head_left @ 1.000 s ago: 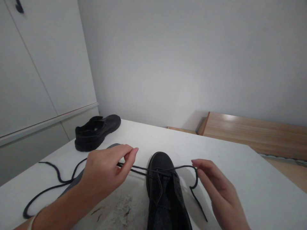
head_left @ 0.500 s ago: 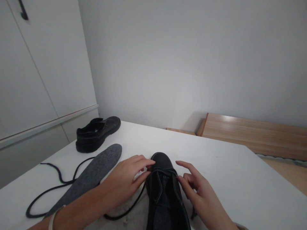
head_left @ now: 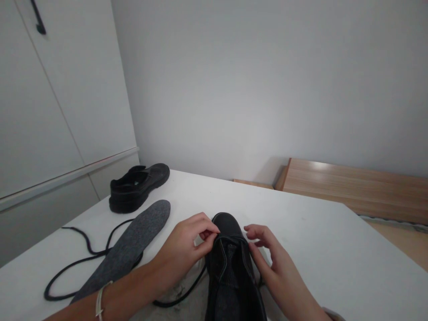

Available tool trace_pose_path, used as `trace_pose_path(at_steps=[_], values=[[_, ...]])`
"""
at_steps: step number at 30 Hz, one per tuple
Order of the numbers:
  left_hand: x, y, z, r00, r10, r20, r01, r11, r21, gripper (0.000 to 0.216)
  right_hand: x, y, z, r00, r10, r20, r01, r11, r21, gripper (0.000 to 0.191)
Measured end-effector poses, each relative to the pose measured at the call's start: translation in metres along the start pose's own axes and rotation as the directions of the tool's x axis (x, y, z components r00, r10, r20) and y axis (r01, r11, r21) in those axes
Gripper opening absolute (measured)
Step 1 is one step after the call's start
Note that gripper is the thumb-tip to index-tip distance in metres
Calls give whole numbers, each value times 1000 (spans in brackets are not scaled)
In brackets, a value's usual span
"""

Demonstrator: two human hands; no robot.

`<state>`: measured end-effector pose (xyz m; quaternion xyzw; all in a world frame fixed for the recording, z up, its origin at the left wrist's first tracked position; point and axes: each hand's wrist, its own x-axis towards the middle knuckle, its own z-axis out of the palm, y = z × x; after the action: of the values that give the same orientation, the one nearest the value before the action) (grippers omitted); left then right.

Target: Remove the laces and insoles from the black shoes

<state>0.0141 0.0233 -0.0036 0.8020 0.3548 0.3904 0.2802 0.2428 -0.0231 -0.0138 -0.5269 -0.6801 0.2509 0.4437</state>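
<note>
A black shoe (head_left: 230, 223) stands in front of me, its toe away from me and its opening nearest. My left hand (head_left: 197, 238) is closed at the left of the toe, thumb and forefinger pinched on the black shoelace (head_left: 232, 237) where it crosses the bottom of the tongue. On the other side, my right hand (head_left: 272, 258) has its thumb against the shoe's edge, with the bent forefinger apart from it and nothing between them. One lace length trails left beneath my left wrist.
A grey felt insole (head_left: 147, 229) lies left on the white table (head_left: 301, 236), over a loose black lace (head_left: 62, 272). Behind it is a second black shoe (head_left: 138, 187). A wooden board (head_left: 351, 187) stands beyond the table's right edge; a white cabinet (head_left: 67, 89) is at left.
My left thumb and forefinger have come together in a pinch at the lace. My right forefinger has bent inward a little. The view has shifted slightly.
</note>
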Motion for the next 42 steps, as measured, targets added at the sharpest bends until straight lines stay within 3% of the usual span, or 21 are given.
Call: trace_pose_path(at_steps=[3,10,17,20,22,26,28,30,35,42], values=[[-1,0,1,998,54,-11,-53,997,50,15,0,3,0,996,48,80,-47,999,-12,25],[-2,10,1,992,126,-18,-124,990,68,15,3,-8,-2,999,24,23,-23,998,-58,23],[-4,15,3,986,161,-38,-159,986,39,16,-3,-15,-2,983,-146,-108,138,987,-84,15],[-5,12,5,990,137,-19,-137,990,25,15,-7,-23,-5,980,-196,-33,195,980,-46,17],[-6,11,6,992,127,-25,-127,992,6,15,-7,-26,-6,991,-133,26,132,991,19,20],[-8,15,7,988,149,-33,-149,989,3,15,-3,-19,-6,993,111,47,-115,990,80,29],[-9,19,7,988,153,-29,-152,988,12,16,0,-14,-5,988,129,86,-136,987,81,31],[-11,23,7,989,147,-27,-146,989,30,17,1,-13,-5,994,69,88,-77,994,82,25],[-14,26,9,987,150,-62,-145,986,84,16,-5,-23,-3,991,-120,-66,125,990,72,18],[-12,33,-4,953,229,-200,-210,971,111,16,-5,-31,-15,991,-131,10,131,991,8,32]])
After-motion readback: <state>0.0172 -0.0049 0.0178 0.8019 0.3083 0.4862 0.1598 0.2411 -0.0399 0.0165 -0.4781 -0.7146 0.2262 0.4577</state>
